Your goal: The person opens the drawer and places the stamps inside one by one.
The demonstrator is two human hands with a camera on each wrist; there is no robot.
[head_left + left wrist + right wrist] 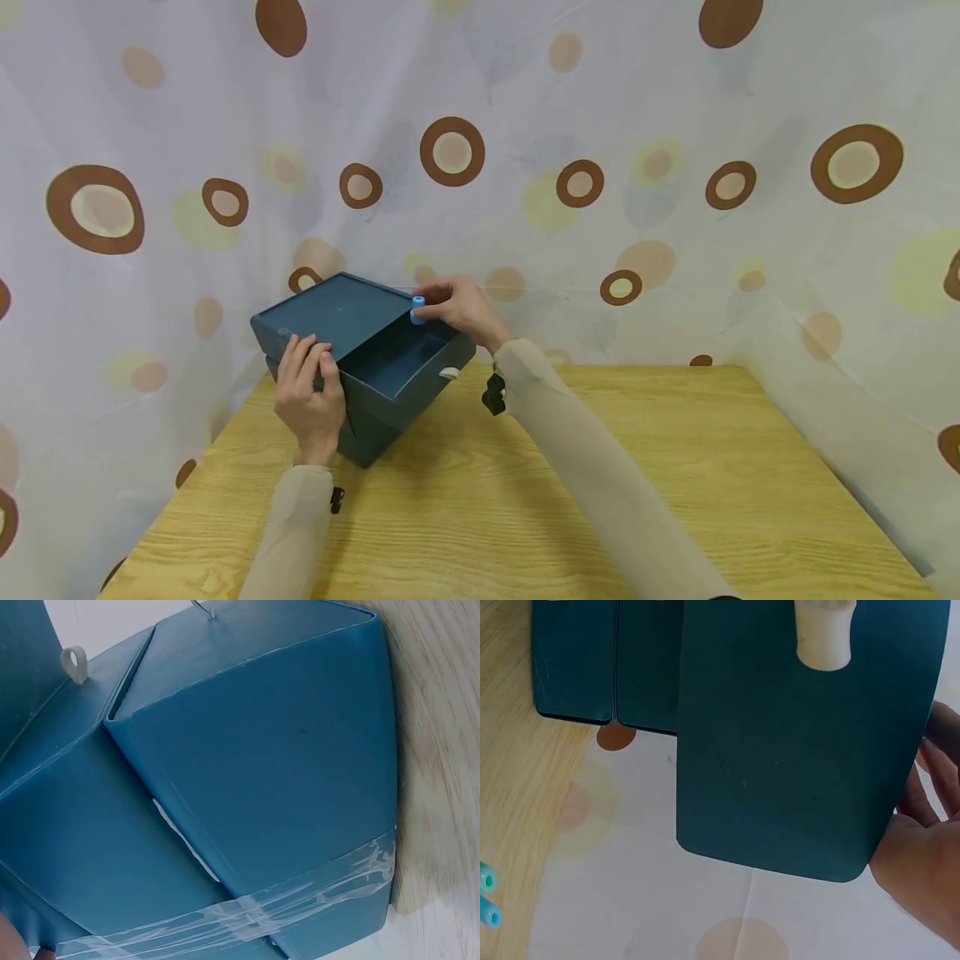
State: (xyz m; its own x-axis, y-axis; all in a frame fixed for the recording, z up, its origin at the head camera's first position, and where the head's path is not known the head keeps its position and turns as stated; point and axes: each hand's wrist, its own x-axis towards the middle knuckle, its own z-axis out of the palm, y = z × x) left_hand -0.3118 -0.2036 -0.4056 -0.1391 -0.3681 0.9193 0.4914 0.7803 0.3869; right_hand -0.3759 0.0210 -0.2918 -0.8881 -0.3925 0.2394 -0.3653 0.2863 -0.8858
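1. Leftmost, the left hand [309,392] rests on the near corner of the dark teal cardboard box [360,367], fingers curled over its top edge and thumb against the side; that grip should stay firm so the box does not slide on the light wooden table [600,500].
2. Centrally, the box's top drawer [405,358] stands pulled out toward the right, its white loop tab [448,373] hanging at the front.
3. Rightward, the right hand [461,304] pinches a small blue cylindrical cap [417,309] between its fingertips, just above the drawer's far corner by the lid edge.
4. Probably the cap should be lowered well inside the drawer wall before the fingers part; whether it already touches the box I cannot tell.
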